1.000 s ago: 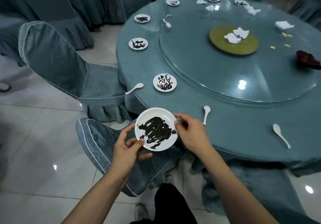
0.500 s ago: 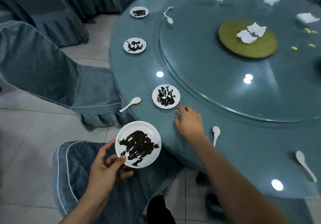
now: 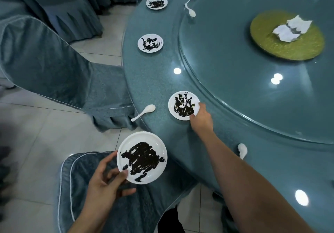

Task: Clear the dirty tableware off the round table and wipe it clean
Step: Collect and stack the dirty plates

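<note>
Since half a second ago, the right hand (image 3: 201,118) has advanced from just short of the nearest table plate (image 3: 184,105) to its right rim, where fingers and thumb now close on the edge; the plate appears still flat on the round table (image 3: 155,81). Judgement: the second plate is being collected and will likely join the first.

Left to right: the left hand (image 3: 106,182) grips the first dirty plate (image 3: 141,157) off the table, thumb on its rim, fingers beneath. A white spoon (image 3: 143,112) lies at the table edge, beside the pinched plate. Two further dirty plates (image 3: 150,43) remain beyond it, uncollected.
</note>
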{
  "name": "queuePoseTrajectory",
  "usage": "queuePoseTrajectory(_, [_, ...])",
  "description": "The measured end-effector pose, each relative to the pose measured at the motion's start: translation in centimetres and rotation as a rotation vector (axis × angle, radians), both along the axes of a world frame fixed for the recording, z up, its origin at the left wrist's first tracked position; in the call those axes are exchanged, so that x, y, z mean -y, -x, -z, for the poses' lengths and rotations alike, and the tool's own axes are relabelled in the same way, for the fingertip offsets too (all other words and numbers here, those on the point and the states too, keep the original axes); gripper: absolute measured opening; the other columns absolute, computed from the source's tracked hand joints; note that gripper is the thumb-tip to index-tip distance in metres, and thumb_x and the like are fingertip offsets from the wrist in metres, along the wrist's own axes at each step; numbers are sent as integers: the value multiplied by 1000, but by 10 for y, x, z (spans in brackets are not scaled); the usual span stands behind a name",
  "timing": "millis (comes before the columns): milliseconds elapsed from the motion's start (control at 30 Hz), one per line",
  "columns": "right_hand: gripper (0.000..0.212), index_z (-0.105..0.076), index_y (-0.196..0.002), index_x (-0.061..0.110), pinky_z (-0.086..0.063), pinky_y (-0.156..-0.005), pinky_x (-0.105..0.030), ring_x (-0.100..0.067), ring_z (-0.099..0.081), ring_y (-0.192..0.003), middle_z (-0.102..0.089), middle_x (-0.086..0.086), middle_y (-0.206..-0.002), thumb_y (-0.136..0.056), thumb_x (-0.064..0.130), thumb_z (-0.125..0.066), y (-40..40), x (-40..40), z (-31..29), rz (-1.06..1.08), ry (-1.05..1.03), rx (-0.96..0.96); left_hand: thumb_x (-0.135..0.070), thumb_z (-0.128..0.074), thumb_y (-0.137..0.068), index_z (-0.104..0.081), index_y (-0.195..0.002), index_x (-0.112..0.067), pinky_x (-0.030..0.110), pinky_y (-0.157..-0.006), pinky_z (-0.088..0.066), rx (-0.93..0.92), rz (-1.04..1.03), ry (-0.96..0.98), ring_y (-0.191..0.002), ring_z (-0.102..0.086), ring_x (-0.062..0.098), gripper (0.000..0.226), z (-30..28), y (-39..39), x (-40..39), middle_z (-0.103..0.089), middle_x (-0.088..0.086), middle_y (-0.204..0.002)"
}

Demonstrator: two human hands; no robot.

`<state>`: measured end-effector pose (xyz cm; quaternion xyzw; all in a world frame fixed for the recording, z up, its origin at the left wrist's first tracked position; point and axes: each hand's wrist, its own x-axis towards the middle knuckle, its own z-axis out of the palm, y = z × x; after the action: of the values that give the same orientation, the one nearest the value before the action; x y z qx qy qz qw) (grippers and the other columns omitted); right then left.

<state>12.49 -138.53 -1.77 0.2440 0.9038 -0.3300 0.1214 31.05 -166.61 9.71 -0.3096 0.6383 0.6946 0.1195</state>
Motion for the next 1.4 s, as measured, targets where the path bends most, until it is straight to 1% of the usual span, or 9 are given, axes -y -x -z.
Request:
queuePoseTrajectory(133, [60,-44,-143,8,-43,-103,-39,-34,-56,-125,-59,-15,-136,-87,16,-66,-1,0,1,303,237,12,10,-64,-89,-62,-126,-32,43,-55,-62,-2,7,-29,-74,-73,24,56,-1,1,10,-73,20,-95])
queuePoseTrajectory(200, [43,-66,-119,9,-53,-96,-40,-31,-68,-104,-72,-14,-109,-79,23,-66,-7,-1,3,364,298,21,10,-64,-89,-62,-126,-33,43,-56,-61,-11,9,-43,-79,-74,27,57,-2,1,16,-73,20,-97])
queuePoseTrajectory(300, [27,-69,-102,11,-59,-79,-32,-21,-71,-73,-73,-11,-78,-77,20,-66,-24,9,-18,385,339,-71,10,-64,-90,-63,-124,-32,43,-57,-61,-34,8,-62,-86,-74,33,54,-4,-1,28,-74,18,-96])
queuePoseTrajectory(433, [20,-64,-101,11,-40,-43,-13,-1,-48,-37,-60,0,-52,-87,-2,-59,-62,49,-85,284,468,-253,10,-63,-91,-62,-125,-29,43,-56,-62,-57,32,-126,-76,-72,29,52,-14,-4,50,-72,22,-102])
queuePoseTrajectory(700, [27,-69,-95,27,-49,-62,-26,-10,-54,-53,-65,-18,-67,-85,2,-64,-146,173,-151,17,419,-317,11,-62,-91,-57,-133,-24,41,-54,-62,-112,98,-209,-74,-74,28,54,-36,-19,129,-71,25,-106])
queuePoseTrajectory(933, [24,-70,-114,31,-53,-94,-32,-4,-67,-97,-73,17,-103,-98,23,-54,-195,274,-144,-96,352,-376,7,-63,-93,-55,-135,-23,40,-58,-62,-137,162,-240,-78,-74,31,52,-49,-43,208,-72,25,-104])
queuePoseTrajectory(1200, [24,-67,-111,40,-48,-70,-17,-2,-60,-69,-67,13,-77,-95,24,-62,-205,348,-169,-114,279,-408,8,-60,-93,-58,-129,-23,41,-60,-63,-170,149,-217,-71,-74,26,47,-68,-43,278,-69,25,-111])
queuePoseTrajectory(1300, [20,-65,-116,36,-45,-72,-12,0,-60,-76,-67,15,-88,-98,30,-58,-198,358,-175,-139,233,-427,10,-58,-94,-59,-127,-23,37,-56,-62,-169,133,-206,-74,-74,27,47,-69,-37,291,-71,25,-109])
queuePoseTrajectory(1400, [28,-61,-126,30,-47,-86,-29,-10,-59,-92,-63,8,-106,-99,33,-53,-187,356,-171,-222,-23,-452,11,-57,-94,-58,-129,-22,34,-53,-60,-156,115,-205,-69,-74,24,48,-68,-26,300,-70,25,-108])
